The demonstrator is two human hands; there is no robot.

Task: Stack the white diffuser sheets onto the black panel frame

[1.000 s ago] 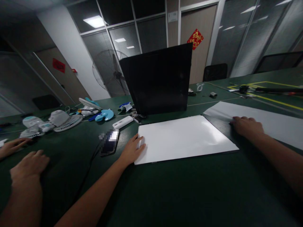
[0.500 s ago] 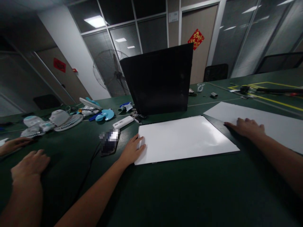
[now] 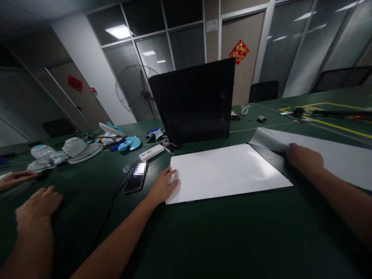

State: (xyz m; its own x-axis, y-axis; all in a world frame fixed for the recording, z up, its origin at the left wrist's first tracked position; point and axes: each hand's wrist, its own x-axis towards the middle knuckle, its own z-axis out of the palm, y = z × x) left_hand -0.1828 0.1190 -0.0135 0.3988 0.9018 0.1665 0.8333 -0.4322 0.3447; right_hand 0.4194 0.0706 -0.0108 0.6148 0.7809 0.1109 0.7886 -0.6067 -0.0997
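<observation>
A glossy white rectangular panel (image 3: 221, 172) with dark edges lies flat on the green table in front of me. My left hand (image 3: 162, 188) rests on its left edge, fingers spread and touching the white surface. Right of the panel is a large thin white sheet (image 3: 343, 157). My right hand (image 3: 306, 158) has its fingers closed on the sheet's near left edge; that edge is lifted and curls over, showing a greyish underside.
Behind the panel stands a large black screen (image 3: 194, 104). To the left are a blurred-out phone (image 3: 135, 178) with a cable, a white box-like device (image 3: 151, 152), white fan parts (image 3: 75, 149) and a blue fan blade (image 3: 130, 143). Another person's hand (image 3: 39, 203) rests at far left.
My right hand has closed on the white sheet and raised its left edge, which lay flat before. My left hand stays on the panel.
</observation>
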